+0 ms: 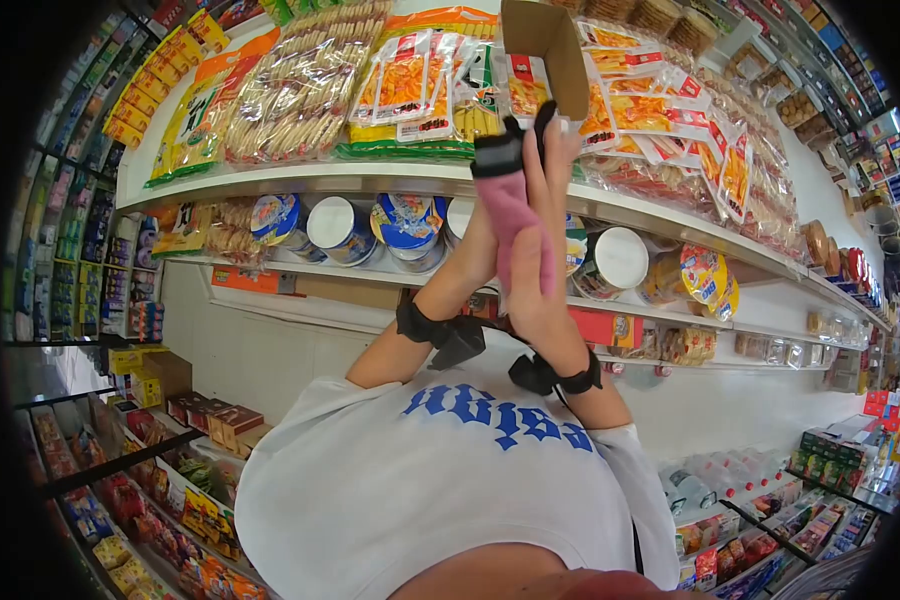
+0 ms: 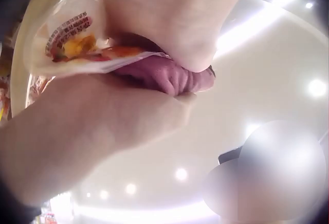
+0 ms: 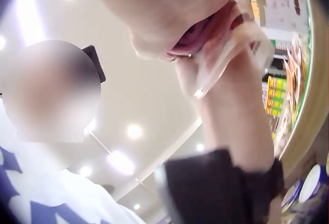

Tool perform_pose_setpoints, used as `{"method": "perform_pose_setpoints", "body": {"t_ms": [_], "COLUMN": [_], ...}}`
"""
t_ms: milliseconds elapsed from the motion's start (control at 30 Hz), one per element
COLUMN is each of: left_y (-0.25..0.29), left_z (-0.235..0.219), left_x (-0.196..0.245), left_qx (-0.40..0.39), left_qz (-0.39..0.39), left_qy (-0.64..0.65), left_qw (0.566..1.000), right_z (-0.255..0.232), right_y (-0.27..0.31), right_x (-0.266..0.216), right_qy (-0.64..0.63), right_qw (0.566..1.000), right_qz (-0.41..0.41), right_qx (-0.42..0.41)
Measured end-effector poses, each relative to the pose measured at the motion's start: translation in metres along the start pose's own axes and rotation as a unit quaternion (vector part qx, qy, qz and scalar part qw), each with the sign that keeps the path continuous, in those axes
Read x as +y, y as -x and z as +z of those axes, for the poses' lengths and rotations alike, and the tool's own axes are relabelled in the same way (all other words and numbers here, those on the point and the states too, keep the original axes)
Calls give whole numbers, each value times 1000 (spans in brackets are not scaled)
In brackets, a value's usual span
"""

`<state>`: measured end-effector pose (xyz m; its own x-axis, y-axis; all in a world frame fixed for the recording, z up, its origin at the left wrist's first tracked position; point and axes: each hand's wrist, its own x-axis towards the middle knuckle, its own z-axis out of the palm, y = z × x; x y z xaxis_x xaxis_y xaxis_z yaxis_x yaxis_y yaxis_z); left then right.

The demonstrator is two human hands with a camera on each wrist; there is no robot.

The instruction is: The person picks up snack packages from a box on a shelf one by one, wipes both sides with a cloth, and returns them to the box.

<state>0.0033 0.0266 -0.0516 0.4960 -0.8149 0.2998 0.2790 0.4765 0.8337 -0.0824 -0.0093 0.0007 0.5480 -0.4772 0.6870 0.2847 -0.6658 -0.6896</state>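
Observation:
In the head view both hands meet at the shelf edge, around a piece of pink cloth (image 1: 510,205) with a black band at its far end. My right hand (image 1: 540,270) holds it with the thumb laid along it. My left hand (image 1: 482,235) grips from the other side, largely hidden behind the cloth. The left wrist view shows the wrinkled pink cloth (image 2: 169,75) squeezed between the hands, beside a clear snack packet (image 2: 77,49) with orange food inside. In the right wrist view the see-through packet (image 3: 226,59) hangs by the cloth.
An upper shelf (image 1: 400,172) bears bagged snack sticks (image 1: 305,85), orange snack packets (image 1: 660,105) and an open cardboard box (image 1: 560,60). Tubs of instant noodles (image 1: 340,228) line the shelf beneath. More stocked racks stand left and right; plastic bottles (image 1: 715,475) lie low at the right.

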Motion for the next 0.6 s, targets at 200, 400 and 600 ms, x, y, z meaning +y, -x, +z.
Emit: {"method": "perform_pose_setpoints", "body": {"t_ms": [200, 400, 600], "left_y": [-4, -29, -22], "left_z": [22, 17, 18], "left_x": [37, 63, 58], "left_qx": [88, 44, 49], "left_qz": [-100, 25, -38], "left_qy": [137, 386, 278], "left_qw": [982, 921, 958], "right_z": [-20, -20, -50], "right_y": [-5, 34, 51], "right_x": [18, 6, 37], "right_qy": [168, 79, -87], "right_qw": [982, 982, 973], "right_qz": [-40, -24, 213], "right_qx": [-73, -167, -9]}}
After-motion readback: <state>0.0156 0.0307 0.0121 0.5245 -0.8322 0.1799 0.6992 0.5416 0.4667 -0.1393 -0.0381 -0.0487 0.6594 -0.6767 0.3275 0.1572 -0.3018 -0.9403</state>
